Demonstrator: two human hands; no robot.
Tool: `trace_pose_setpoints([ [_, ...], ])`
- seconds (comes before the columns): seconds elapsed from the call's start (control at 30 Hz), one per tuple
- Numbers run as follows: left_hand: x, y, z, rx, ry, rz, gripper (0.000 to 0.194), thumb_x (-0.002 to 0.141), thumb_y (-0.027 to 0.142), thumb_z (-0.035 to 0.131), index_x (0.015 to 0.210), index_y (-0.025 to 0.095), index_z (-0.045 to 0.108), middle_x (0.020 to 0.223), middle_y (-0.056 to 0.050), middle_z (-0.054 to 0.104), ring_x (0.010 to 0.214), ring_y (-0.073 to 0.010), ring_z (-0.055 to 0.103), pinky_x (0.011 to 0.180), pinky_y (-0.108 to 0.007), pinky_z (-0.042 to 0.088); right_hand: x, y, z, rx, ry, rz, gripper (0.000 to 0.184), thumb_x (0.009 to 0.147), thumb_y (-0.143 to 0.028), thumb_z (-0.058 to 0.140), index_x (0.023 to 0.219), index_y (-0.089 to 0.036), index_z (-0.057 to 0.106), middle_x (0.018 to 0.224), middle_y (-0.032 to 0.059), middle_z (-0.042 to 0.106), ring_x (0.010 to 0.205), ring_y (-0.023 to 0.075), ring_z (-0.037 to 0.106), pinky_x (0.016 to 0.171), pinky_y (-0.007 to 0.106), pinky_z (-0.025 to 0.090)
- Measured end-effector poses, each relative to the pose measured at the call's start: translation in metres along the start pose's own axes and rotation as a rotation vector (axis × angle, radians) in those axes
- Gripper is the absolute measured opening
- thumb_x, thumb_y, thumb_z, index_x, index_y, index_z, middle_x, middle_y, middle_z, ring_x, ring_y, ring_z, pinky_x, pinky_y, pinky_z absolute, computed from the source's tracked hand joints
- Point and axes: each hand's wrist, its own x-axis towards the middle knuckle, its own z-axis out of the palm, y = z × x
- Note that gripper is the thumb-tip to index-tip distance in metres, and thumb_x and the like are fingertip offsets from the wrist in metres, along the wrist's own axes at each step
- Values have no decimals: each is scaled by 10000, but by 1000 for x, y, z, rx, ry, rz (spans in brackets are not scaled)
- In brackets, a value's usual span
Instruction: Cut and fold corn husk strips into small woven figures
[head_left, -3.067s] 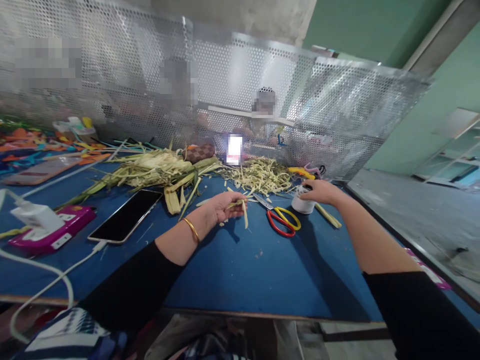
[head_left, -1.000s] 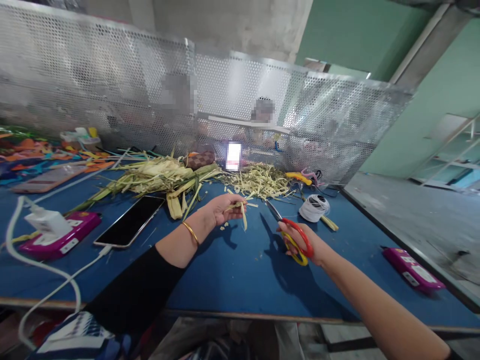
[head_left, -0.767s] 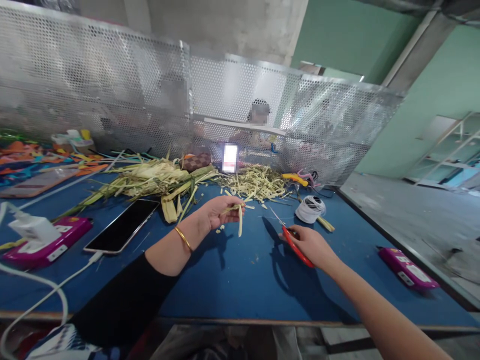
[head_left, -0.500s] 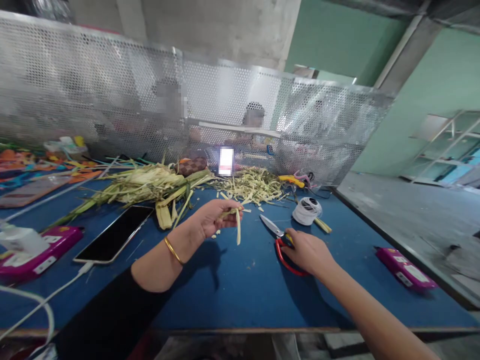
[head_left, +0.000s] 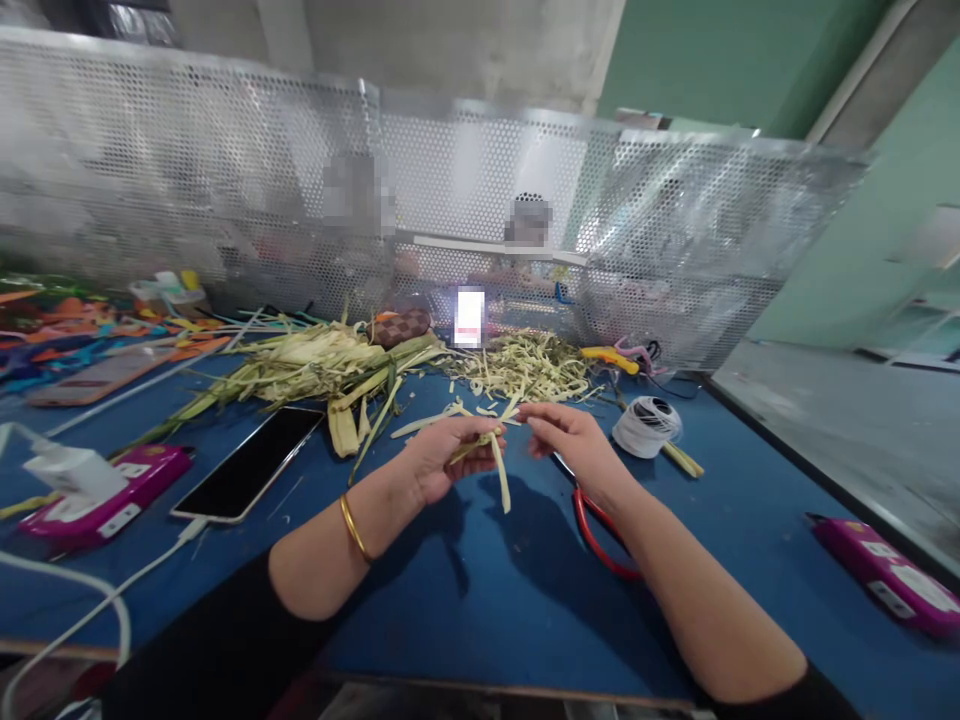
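Note:
My left hand [head_left: 459, 455] is closed in a pinch around a pale green plant strip [head_left: 501, 482], which looks like dried husk or stalk. One end of the strip hangs down below the fingers. Just to its right is my right hand [head_left: 566, 437], fingers drawn together at the tips. Whatever they pinch, if anything, is too small to make out. Red-handled scissors [head_left: 596, 540] lie on the table under my right wrist, their blades mostly hidden by the hand. A ball of white thread [head_left: 646, 427] sits right of that hand.
Behind the hands are a heap of plant stalks [head_left: 315, 362] and a pile of shredded strips [head_left: 529, 365]. A charging phone [head_left: 251, 465] and a purple power strip [head_left: 139, 497] lie left; another purple box [head_left: 885, 573] lies right. A perforated metal screen [head_left: 480, 170] closes the back.
My right hand has let go of the scissors, now lying on the table, and has moved left and up beside my left hand. The left hand still holds the strip. The view has shifted slightly.

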Motion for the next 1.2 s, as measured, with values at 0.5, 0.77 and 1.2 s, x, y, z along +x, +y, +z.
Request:
trace_pose_setpoints([
  [0.5, 13, -14, -3, 33, -77, -117, 83, 758, 142, 598, 682, 118, 623, 620, -23, 654, 518, -101, 582, 563, -217, 518, -13, 14, 17, 156, -132, 184, 215, 633, -338, 724, 748, -163, 674, 575, -16, 636, 532, 107, 602, 566, 240, 496],
  [0.77, 15, -20, -2, 102, 29, 17, 44, 690, 177, 662, 692, 136, 678, 664, -16, 657, 583, -93, 585, 564, -187, 498, -12, 15, 7, -57, 16, -53, 149, 743, -328, 612, 693, -188, 621, 561, -27, 573, 554, 127, 546, 588, 266, 442],
  [1.2, 14, -21, -1, 228, -31, -8, 100, 633, 212, 696, 676, 122, 694, 645, -34, 656, 579, -110, 577, 586, -225, 487, -19, 2, -3, -635, 168, -609, 158, 899, -184, 464, 792, -207, 579, 777, 31, 588, 722, 154, 558, 681, 261, 418],
])
